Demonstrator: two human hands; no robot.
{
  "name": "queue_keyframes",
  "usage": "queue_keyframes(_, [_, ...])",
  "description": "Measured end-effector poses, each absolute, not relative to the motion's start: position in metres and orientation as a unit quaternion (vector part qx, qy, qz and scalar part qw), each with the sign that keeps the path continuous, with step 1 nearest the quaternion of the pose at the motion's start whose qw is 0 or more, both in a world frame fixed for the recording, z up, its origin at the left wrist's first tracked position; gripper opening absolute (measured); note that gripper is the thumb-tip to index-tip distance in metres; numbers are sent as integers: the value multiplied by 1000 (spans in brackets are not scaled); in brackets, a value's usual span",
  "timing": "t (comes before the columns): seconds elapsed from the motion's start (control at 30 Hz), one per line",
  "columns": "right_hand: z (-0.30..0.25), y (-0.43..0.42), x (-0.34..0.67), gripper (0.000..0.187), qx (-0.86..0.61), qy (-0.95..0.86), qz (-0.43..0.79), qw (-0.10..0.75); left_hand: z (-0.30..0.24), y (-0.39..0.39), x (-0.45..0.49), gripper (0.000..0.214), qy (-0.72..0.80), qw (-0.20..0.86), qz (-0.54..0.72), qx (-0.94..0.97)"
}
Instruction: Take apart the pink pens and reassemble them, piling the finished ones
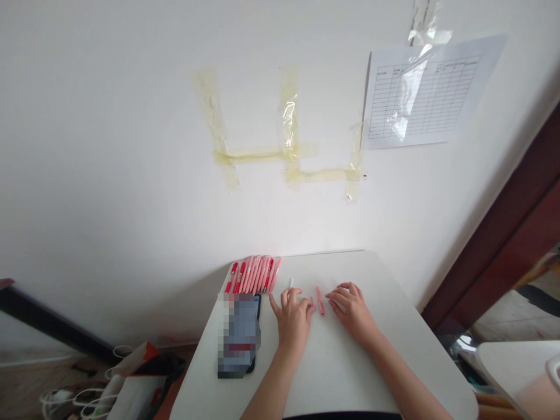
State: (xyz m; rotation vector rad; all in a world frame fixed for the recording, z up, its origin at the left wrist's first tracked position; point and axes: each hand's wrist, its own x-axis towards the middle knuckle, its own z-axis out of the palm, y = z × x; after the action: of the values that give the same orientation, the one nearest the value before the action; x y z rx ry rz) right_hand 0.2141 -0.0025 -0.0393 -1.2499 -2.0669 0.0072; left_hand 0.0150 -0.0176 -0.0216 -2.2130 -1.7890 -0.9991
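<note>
My left hand is over the white table, its little finger spread to the left. A small pink pen part shows at its thumb and index fingertips, which look closed on it. To the right of that lies a pink pen barrel on the tabletop, between my two hands. My right hand rests just right of the barrel, fingers loosely bent and apart, with nothing seen in them. A short white stick-like piece lies just beyond my left fingers.
A row of pink and red pens lies at the table's back left. In front of it is a phone, partly blurred out. The white table meets a wall with yellowed tape and a taped paper form. Bags and cables are on the floor at left.
</note>
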Motion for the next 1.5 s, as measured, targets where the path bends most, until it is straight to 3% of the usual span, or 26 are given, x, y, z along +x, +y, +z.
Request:
queue_keyframes(0.43, [-40,-3,213,24,-486,-798,-6,355,-18,-24,1,4,-619,116,-309,-712])
queue_keyframes(0.73, [-41,-3,213,26,-482,-797,34,362,-14,-25,-20,21,-695,201,-272,-634])
queue_keyframes(0.9, [-41,-3,213,28,-483,-793,41,369,-18,-24,-19,19,-679,177,-276,-658])
queue_keyframes(1.2, [-39,-3,213,33,-475,-787,25,393,-29,-17,-13,15,-585,86,-389,-706])
queue_keyframes(1.5, [-36,-7,212,41,-454,-809,9,372,-25,-24,-1,10,-550,30,-369,-749])
